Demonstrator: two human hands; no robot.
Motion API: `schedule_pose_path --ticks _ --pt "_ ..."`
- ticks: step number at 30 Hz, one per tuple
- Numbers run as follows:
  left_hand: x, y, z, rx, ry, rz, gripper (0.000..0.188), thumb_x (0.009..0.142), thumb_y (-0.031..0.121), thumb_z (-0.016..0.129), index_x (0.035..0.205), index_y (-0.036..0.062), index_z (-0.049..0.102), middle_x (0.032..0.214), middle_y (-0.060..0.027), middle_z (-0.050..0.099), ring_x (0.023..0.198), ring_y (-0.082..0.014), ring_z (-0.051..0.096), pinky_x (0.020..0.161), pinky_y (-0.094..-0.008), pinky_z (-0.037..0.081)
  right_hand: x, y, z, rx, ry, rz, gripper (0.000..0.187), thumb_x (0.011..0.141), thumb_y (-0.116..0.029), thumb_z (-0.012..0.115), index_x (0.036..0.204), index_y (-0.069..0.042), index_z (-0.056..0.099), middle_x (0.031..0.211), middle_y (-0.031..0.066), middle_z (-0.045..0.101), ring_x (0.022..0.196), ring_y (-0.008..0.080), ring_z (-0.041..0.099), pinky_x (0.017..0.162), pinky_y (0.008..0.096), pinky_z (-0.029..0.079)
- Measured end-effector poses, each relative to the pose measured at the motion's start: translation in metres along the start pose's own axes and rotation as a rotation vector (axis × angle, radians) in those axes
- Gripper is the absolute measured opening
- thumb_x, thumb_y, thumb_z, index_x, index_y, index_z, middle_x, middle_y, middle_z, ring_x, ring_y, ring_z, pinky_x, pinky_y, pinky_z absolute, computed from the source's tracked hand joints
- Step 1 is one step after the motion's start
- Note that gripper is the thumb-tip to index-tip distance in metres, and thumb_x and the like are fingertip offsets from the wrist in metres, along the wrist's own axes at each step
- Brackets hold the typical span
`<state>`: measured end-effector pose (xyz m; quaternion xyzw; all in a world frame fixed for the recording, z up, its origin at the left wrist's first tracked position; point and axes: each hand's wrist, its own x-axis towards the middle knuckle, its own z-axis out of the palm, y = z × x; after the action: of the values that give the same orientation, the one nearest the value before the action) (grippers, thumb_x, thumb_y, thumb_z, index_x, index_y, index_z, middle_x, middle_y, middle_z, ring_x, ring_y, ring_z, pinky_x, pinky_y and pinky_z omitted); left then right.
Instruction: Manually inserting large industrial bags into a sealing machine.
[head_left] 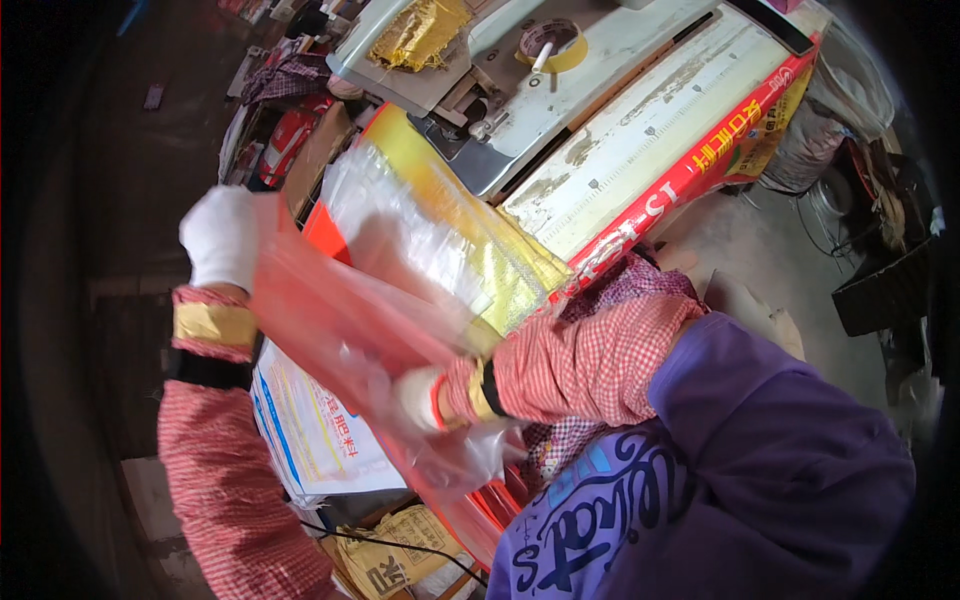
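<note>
Between my hands stretches a thin, see-through plastic bag or sheet point(330, 290), clear over a red layer. My left hand point(218, 238), in a white glove, is closed on its upper left end. My right hand point(415, 397), also in a white glove, is at the lower middle of the plastic. Its fingers are blurred and partly covered, so their hold cannot be made out. Beyond the plastic lie crumpled clear plastic bags point(385, 215) on a yellow woven sack point(480, 250).
Behind stands a sewing machine point(510, 110) on a worn white tabletop point(630, 140) with a red printed front edge. A yellow tape roll point(553, 46) and a gold woven piece point(420, 35) lie there. White printed sacks point(320, 425) are below the plastic; a black crate point(885, 275) is far right.
</note>
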<state>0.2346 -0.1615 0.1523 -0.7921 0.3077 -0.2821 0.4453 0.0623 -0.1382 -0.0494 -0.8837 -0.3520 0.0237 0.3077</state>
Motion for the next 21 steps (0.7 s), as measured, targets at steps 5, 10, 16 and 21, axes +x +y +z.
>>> schedule_pose_path --ticks 5,10,16,21 --pt "0.062 -0.033 -0.039 0.351 0.278 0.083 0.015 0.078 0.015 0.052 0.079 0.0076 0.064 0.087 -0.0092 0.061 0.080 -0.0274 0.062 0.067 -0.0366 0.051 -0.065 -0.010 -0.011 -0.694 -0.224 -0.673 0.022 0.074 -0.029 0.054 0.079 -0.014 0.069 0.077 0.0040 0.065 0.070 0.0227 0.063 0.063 0.0461 0.050" --pt "0.061 -0.009 -0.043 -0.030 0.005 -0.180 0.023 0.082 0.017 0.046 0.096 0.0044 0.058 0.095 -0.0176 0.062 0.088 -0.0345 0.061 0.073 -0.0420 0.050 -0.128 0.024 0.047 -0.882 0.455 -0.535 0.014 0.071 -0.037 0.058 0.066 -0.024 0.062 0.060 -0.0016 0.055 0.053 0.0175 0.053 0.056 0.0350 0.046" --pt "0.077 0.006 -0.045 -0.168 -0.043 -0.105 0.028 0.085 0.021 0.041 0.098 0.0068 0.061 0.094 -0.0182 0.062 0.091 -0.0341 0.059 0.076 -0.0429 0.048 -0.120 0.059 0.028 -0.047 0.695 0.324 0.021 0.072 -0.025 0.061 0.085 -0.009 0.059 0.070 0.0065 0.057 0.071 0.0198 0.058 0.062 0.0337 0.047" --pt "0.077 0.021 -0.052 -0.173 -0.079 -0.062 0.031 0.087 0.023 0.037 0.099 0.0072 0.062 0.095 -0.0157 0.063 0.092 -0.0323 0.060 0.078 -0.0416 0.047 -0.142 0.082 -0.060 -0.135 1.374 0.656 0.042 0.065 -0.023 0.069 0.102 -0.007 0.055 0.082 0.0110 0.061 0.079 0.0287 0.059 0.072 0.0403 0.047"
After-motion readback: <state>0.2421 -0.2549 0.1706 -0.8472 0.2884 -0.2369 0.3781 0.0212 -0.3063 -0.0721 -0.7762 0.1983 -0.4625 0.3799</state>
